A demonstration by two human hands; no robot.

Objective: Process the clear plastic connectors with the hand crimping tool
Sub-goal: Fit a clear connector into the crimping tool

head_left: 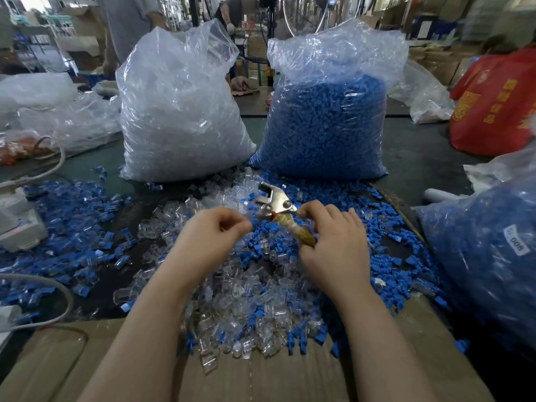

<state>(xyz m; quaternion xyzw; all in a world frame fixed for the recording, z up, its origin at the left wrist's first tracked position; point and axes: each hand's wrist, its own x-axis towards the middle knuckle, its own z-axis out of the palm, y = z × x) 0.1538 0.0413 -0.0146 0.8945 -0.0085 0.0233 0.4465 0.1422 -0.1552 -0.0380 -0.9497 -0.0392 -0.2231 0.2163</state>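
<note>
**Tool in the right hand, left hand bringing up the next piece**

Right hand (330, 242): fingers curled round the tape-wrapped handles of the crimping tool (280, 211). Metal head points up and away from the person, above the pile. Whether a connector sits in the head cannot be made out.

Left hand (216, 232): fingers curled in, thumb against fingertips as if pinching something small, close beside the tool head. What it holds, if anything, is blurred; cannot tell.

Under and around both hands: a loose heap of clear connectors (246, 300) mixed with blue plastic pieces (72, 204), spread over the dark table (414, 161) and onto a cardboard sheet (261, 381) at the near edge.

Further back: a big bag of clear parts (179, 111) on the left, a bag of blue parts (324, 117) beside it, another blue-filled bag (487, 250) at far right.

Judgement: this looks like the loading step, between squeezes. The next move calls for seating one clear piece squarely in the head, fingertips out of the way, then a firm squeeze of the handles.
</note>
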